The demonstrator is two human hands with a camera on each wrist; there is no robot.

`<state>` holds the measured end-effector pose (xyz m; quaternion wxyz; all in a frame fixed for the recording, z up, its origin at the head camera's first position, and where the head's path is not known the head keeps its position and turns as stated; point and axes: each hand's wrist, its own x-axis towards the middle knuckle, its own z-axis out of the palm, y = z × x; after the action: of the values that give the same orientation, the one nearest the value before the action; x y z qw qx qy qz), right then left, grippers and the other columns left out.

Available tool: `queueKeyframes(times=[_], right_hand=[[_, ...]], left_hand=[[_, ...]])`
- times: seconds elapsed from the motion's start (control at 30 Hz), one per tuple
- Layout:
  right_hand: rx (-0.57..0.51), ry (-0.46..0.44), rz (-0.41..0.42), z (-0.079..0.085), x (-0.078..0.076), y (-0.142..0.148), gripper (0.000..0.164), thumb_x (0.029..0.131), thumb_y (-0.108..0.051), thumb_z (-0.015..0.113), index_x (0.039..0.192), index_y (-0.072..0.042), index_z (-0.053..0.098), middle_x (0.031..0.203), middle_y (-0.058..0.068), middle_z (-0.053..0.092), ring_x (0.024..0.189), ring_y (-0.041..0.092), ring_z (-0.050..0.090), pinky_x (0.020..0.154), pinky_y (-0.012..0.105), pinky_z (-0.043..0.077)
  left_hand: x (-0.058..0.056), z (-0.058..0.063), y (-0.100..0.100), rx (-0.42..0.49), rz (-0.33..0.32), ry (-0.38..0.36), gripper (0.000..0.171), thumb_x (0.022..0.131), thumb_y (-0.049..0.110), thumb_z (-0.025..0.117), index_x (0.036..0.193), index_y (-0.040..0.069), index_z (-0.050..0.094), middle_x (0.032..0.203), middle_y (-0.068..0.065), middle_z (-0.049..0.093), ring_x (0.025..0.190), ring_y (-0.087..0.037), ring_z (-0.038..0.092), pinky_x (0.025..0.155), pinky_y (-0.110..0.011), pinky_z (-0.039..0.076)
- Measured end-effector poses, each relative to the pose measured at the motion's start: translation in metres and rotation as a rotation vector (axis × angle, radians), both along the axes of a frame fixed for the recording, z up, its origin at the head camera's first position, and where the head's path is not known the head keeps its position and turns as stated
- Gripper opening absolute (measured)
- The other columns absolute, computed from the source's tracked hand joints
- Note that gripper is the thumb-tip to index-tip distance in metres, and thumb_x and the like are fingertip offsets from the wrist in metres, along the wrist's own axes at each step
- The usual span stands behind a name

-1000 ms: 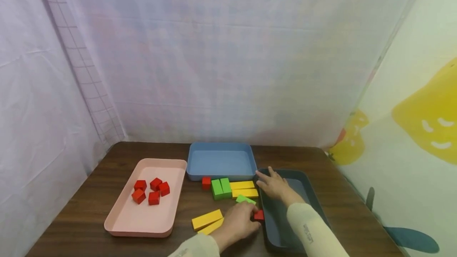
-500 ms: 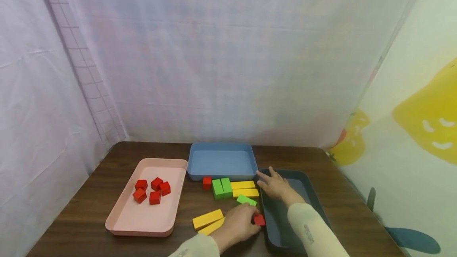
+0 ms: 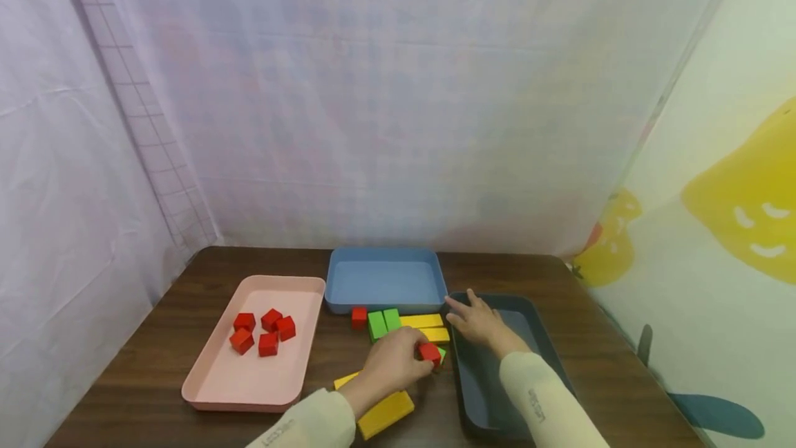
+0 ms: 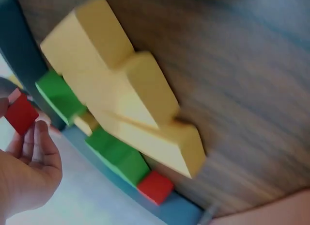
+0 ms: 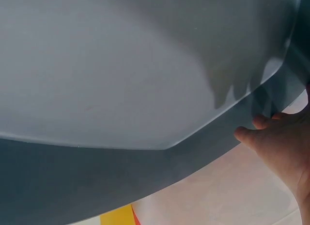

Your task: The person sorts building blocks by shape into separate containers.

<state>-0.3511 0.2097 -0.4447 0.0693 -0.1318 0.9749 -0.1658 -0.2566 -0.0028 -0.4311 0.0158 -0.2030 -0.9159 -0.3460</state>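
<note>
My left hand (image 3: 393, 364) pinches a red cube (image 3: 430, 354) between thumb and fingers, raised in front of a green block (image 3: 442, 356) that it partly hides. In the left wrist view, the same red cube (image 4: 22, 113) sits at the fingertips. Over the far left part of the dark blue-grey tray (image 3: 491, 399), my right hand (image 3: 484, 325) is spread with straight fingers. The right wrist view has that hand (image 5: 283, 142) by the tray's side wall (image 5: 203, 157); whether it touches the rim I cannot tell.
A pink tray (image 3: 249, 386) at the left bears several red cubes (image 3: 268, 344). Behind stands a blue tray (image 3: 385, 278). Before it lie another red cube (image 3: 358, 317), two green blocks (image 3: 377, 327) and two yellow blocks (image 3: 429, 321). More yellow blocks (image 3: 385, 415) lie by my left forearm.
My left hand has taken up the red cube from beside the dark tray and moved it left and away from me. A near yellow block has shifted right and towards me. The right hand stays put.
</note>
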Motion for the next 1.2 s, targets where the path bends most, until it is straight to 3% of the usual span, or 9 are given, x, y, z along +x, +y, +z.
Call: queueKeyframes(times=[0.37, 0.67, 0.87, 1.2], right_hand=[[0.009, 0.000, 0.023, -0.001, 0.002, 0.002, 0.051, 0.106, -0.035, 0.044, 0.154, -0.017, 0.038, 0.159, 0.032, 0.010, 0.141, 0.056, 0.017, 0.109, 0.071, 0.013], [0.011, -0.003, 0.029, 0.003, 0.003, 0.001, 0.051, 0.106, -0.035, 0.043, 0.154, -0.017, 0.037, 0.159, 0.031, 0.010, 0.141, 0.056, 0.017, 0.110, 0.071, 0.012], [0.028, -0.011, 0.032, 0.004, 0.004, 0.001, 0.052, 0.106, -0.036, 0.042, 0.155, -0.018, 0.036, 0.160, 0.030, 0.010, 0.143, 0.054, 0.014, 0.110, 0.071, 0.009], [0.056, -0.013, 0.050, 0.005, 0.004, 0.003, 0.053, 0.107, -0.037, 0.041, 0.155, -0.019, 0.034, 0.160, 0.030, 0.010, 0.144, 0.053, 0.011, 0.111, 0.070, 0.006]], left_hand=[[-0.012, 0.015, -0.039, 0.072, 0.190, 0.038, 0.031, 0.085, 0.026, 0.076, 0.110, 0.010, 0.072, 0.097, 0.000, 0.066, 0.076, -0.013, 0.056, 0.065, -0.032, 0.049], [-0.027, 0.031, -0.097, 0.089, 0.379, 0.092, 0.034, 0.087, 0.026, 0.075, 0.115, 0.008, 0.069, 0.099, -0.004, 0.065, 0.079, -0.017, 0.057, 0.066, -0.034, 0.050], [-0.033, 0.029, -0.142, 0.051, 0.499, 0.082, 0.043, 0.088, 0.028, 0.070, 0.123, 0.003, 0.063, 0.106, -0.010, 0.063, 0.084, -0.024, 0.058, 0.072, -0.042, 0.051], [-0.031, 0.022, -0.202, 0.047, 0.608, 0.031, 0.043, 0.092, 0.025, 0.062, 0.125, -0.002, 0.060, 0.108, -0.019, 0.062, 0.082, -0.028, 0.058, 0.074, -0.044, 0.053]])
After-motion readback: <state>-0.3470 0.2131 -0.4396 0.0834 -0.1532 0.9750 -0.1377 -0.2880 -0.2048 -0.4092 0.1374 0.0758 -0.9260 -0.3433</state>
